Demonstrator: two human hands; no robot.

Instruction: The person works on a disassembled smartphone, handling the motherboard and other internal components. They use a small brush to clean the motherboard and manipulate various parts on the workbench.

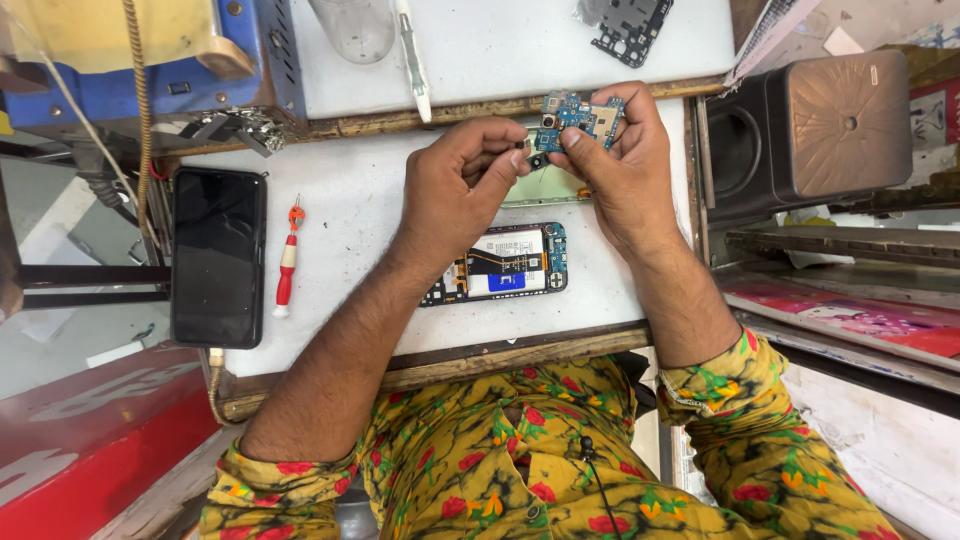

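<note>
At upper centre of the frame, the right hand [618, 165] holds a blue phone circuit board [580, 116], grip closed on its edges. The left hand [455, 185] pinches a small dark component [530, 155] at the board's lower left corner, fingertips nearly together. Below the hands, an opened phone [505, 263] lies on the white surface [350, 215].

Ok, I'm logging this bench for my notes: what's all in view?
circuit board: one, blue, held in both hands
opened phone: one, back off, under the forearms
black phone: one, face up, far left
screwdriver: one, red and white, beside the black phone
black frame piece: one, top edge
speaker: one, brown, right
white table: one
left hand: fingers pinch at the board's edge
right hand: grips the board
</note>
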